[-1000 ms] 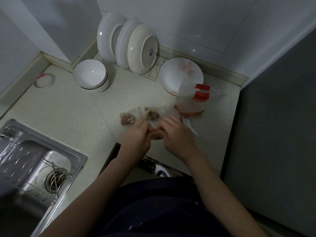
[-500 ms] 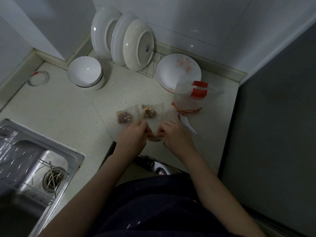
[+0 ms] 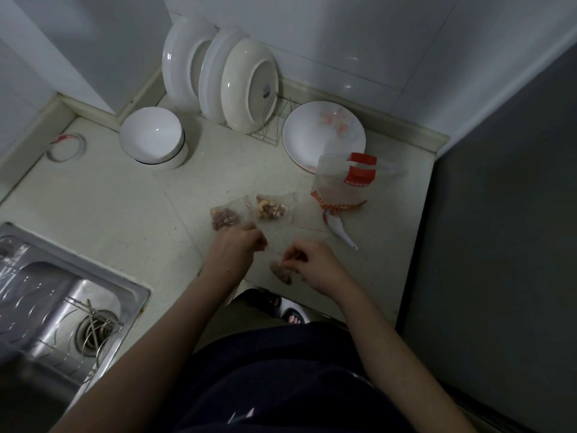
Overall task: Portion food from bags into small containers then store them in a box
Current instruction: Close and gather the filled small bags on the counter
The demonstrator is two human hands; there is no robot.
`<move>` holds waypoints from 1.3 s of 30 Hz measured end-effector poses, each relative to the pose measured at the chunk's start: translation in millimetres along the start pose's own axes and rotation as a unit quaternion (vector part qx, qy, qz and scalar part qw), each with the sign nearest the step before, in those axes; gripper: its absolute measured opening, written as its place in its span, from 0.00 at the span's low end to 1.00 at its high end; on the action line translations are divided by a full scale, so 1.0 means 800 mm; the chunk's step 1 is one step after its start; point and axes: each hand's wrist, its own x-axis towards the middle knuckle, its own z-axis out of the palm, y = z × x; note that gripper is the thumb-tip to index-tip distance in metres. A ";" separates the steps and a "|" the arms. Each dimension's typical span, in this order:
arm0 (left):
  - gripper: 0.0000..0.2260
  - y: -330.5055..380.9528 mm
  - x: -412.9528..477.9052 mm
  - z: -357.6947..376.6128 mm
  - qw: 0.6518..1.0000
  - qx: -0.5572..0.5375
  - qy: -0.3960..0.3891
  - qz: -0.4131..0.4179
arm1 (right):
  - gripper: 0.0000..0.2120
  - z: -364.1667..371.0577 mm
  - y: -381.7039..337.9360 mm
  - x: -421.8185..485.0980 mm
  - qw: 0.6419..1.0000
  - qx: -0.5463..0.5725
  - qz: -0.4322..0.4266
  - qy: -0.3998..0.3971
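Hands now apart, previously touching. Between them hangs the small clear food pouch (image 3: pixel 280 272); left hand (image 3: pixel 239 250) and right hand (image 3: pixel 317 267) each pinch its top edge.

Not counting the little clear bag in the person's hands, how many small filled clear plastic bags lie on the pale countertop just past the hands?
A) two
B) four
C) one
A: two lie side by side beyond the hands, the small clear bag of dark reddish pieces and the small clear bag of pale nuts, while the left hand and right hand pinch a third small clear bag.
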 end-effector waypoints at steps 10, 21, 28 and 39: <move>0.20 -0.044 0.022 0.042 0.979 0.052 -0.151 -0.131 | 0.05 -0.006 0.037 0.011 0.981 0.021 0.129 0.142; 0.20 -0.044 0.013 0.029 0.986 -0.007 0.047 -0.163 | 0.04 -0.018 0.008 0.004 0.975 -0.059 -0.011 0.215; 0.06 -0.020 -0.004 -0.011 0.962 -0.073 0.262 -0.036 | 0.12 -0.015 -0.017 -0.003 0.967 -0.163 -0.138 0.140; 0.08 0.027 -0.022 -0.025 0.958 -0.209 0.194 -0.036 | 0.03 -0.024 -0.044 -0.012 0.948 -0.156 -0.205 0.187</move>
